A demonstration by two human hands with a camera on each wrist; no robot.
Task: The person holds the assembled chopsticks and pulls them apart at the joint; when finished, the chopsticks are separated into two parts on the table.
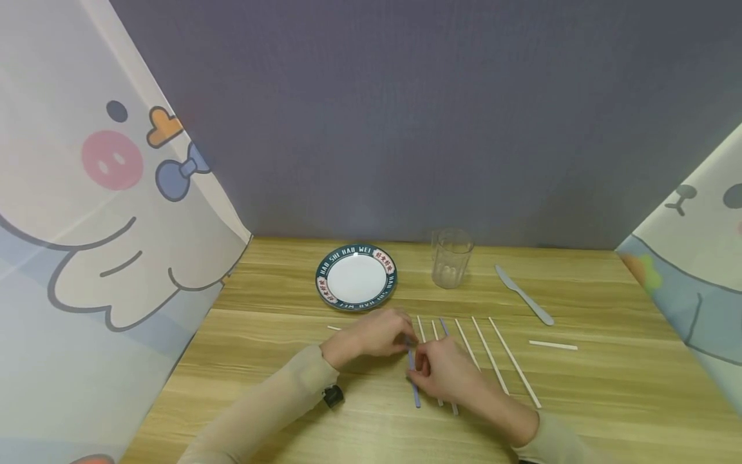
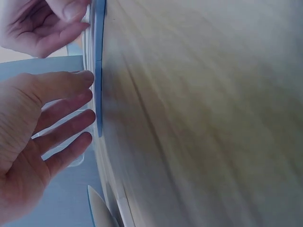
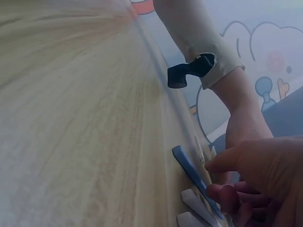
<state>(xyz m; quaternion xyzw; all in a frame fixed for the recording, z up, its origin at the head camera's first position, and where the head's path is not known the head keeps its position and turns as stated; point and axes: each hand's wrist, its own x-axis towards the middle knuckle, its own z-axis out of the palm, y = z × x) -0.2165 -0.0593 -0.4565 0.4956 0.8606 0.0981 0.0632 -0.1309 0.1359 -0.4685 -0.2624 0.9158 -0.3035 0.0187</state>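
A purple stick [image 1: 415, 396] lies lengthwise on the wooden table between my two hands. My left hand [image 1: 379, 332] is at its far end; in the left wrist view the fingers are fairly straight and spread, tips right at the blue-looking stick [image 2: 98, 90]. Closer to me, my right hand [image 1: 449, 370] has thumb and forefinger at the stick's side, apart from each other, the other fingers loosely bent. Beneath and beyond the right hand runs a row of several white sticks [image 1: 491, 356] with a second purple stick [image 1: 444, 327] among them, partly hidden by that hand.
Behind the hands stand a plate [image 1: 356, 278] with a dark green lettered rim and a clear glass mug [image 1: 451, 261]. A pale knife [image 1: 524, 296] lies at the back right, a white stick [image 1: 553, 345] crosswise below it. Another white stick end [image 1: 333, 328] shows beside the left wrist.
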